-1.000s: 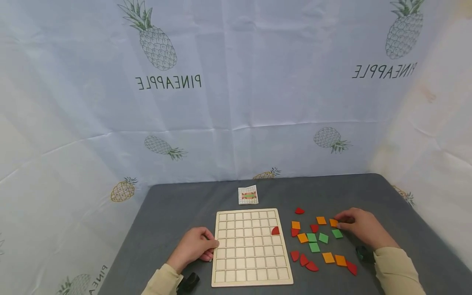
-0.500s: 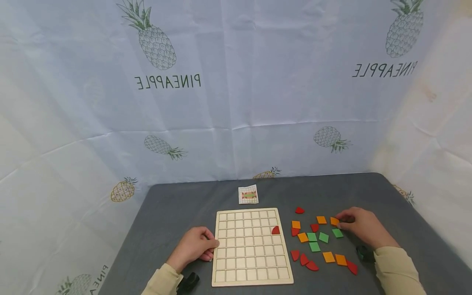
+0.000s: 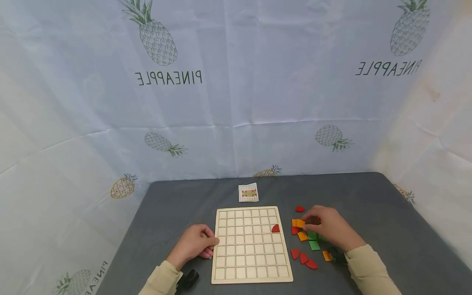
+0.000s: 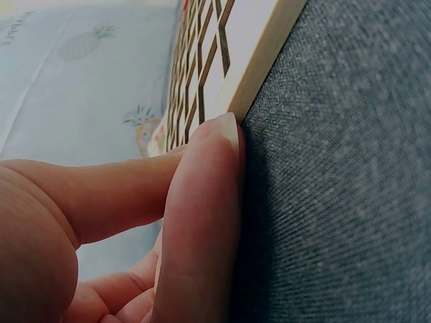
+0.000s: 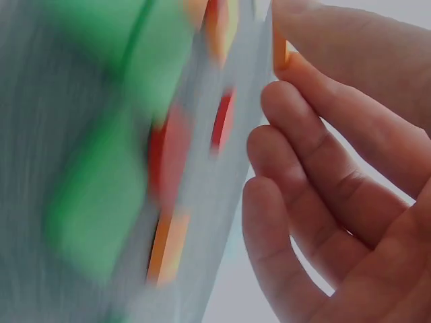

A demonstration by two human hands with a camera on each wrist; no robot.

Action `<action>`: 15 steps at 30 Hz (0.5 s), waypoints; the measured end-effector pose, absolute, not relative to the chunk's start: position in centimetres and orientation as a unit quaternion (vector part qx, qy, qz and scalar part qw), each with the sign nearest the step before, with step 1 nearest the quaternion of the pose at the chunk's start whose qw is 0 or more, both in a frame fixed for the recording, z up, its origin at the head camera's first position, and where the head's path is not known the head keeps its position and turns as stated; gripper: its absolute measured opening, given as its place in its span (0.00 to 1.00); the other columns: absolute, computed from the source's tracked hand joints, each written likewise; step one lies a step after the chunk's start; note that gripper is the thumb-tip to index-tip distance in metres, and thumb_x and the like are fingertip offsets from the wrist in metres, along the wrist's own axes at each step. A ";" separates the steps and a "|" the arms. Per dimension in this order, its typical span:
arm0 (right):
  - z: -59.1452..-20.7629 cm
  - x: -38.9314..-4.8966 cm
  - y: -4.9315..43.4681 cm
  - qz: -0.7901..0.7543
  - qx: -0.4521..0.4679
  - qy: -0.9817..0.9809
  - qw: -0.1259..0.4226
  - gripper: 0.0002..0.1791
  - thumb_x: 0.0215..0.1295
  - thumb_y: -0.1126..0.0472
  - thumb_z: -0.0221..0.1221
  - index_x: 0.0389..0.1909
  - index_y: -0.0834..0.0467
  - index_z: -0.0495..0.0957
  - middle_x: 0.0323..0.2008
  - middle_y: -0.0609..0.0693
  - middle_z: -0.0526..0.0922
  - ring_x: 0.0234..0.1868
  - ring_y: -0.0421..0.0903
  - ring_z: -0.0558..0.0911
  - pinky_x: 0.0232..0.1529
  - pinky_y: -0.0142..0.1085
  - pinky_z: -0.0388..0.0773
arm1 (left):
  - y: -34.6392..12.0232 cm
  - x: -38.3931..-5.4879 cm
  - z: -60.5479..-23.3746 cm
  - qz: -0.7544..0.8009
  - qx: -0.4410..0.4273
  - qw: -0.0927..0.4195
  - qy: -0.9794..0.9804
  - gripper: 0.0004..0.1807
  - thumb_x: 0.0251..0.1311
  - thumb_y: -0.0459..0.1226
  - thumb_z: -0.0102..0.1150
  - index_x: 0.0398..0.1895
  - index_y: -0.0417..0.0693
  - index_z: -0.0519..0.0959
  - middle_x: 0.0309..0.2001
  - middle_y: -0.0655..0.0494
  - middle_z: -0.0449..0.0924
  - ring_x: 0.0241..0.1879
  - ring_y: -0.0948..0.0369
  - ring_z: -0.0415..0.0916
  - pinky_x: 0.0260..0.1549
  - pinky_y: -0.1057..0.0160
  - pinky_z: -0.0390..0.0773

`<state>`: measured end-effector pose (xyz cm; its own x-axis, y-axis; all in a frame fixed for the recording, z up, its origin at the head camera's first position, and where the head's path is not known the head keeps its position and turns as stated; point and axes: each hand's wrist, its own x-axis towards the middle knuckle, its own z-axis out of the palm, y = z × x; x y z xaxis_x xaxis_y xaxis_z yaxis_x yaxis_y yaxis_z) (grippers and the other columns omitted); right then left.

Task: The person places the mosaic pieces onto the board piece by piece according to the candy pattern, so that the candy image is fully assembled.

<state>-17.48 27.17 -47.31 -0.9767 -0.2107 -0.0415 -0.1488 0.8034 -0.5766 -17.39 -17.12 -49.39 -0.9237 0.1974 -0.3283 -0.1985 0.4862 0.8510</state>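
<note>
A pale wooden grid board (image 3: 240,248) lies on the table with one red quarter-round tile (image 3: 275,228) in a right-hand cell. At the board's left edge, my left hand (image 3: 192,245) holds the rim between thumb and index finger; the left wrist view shows the thumb (image 4: 205,208) against that edge. Over the loose pieces to the right of the board, my right hand (image 3: 331,226) pinches an orange square tile (image 3: 300,223), raised above the table. That tile's edge (image 5: 279,47) shows between thumb and index finger in the right wrist view.
Several red quarter-round tiles (image 3: 311,264), green squares (image 3: 314,245) and orange squares (image 3: 302,236) lie right of the board, some under the right hand and arm. Behind the board lies a small pattern card (image 3: 248,192). A pineapple-print cloth (image 3: 236,98) hangs beyond the dark table (image 3: 177,200).
My right hand has moved left from the far right of the loose tiles, carrying an orange square off the table. The left hand and board have stayed in place.
</note>
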 end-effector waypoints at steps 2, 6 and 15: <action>-47.2 -17.2 25.6 -0.301 -0.113 0.946 0.048 0.11 0.64 0.55 0.78 0.45 0.46 0.90 0.42 0.40 0.85 0.42 0.37 0.83 0.43 0.36 0.86 | -17.1 -17.4 -49.3 0.507 0.000 0.194 0.840 0.12 0.65 0.37 0.76 0.40 0.39 0.81 0.26 0.49 0.85 0.21 0.63 0.85 0.24 0.59 0.90; -47.3 -16.8 23.1 -0.309 -0.151 0.938 0.046 0.11 0.63 0.55 0.78 0.45 0.45 0.90 0.41 0.38 0.85 0.39 0.33 0.79 0.40 0.32 0.82 | -17.2 -17.4 -49.3 0.508 0.002 0.193 0.839 0.12 0.65 0.37 0.75 0.40 0.39 0.81 0.26 0.49 0.85 0.21 0.63 0.85 0.24 0.59 0.90; -47.7 -16.1 20.7 -0.269 -0.170 0.947 0.051 0.11 0.62 0.54 0.79 0.43 0.43 0.90 0.42 0.36 0.84 0.42 0.37 0.83 0.44 0.35 0.85 | -17.2 -17.4 -49.3 0.514 0.001 0.196 0.835 0.12 0.64 0.36 0.76 0.40 0.39 0.81 0.25 0.49 0.85 0.21 0.63 0.85 0.24 0.59 0.90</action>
<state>-16.11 20.71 -47.72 -0.9370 -0.3493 -0.0050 -0.2945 0.7972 -0.5270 -17.37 -17.17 -49.32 -0.9228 0.2029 -0.3274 -0.2010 0.4714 0.8587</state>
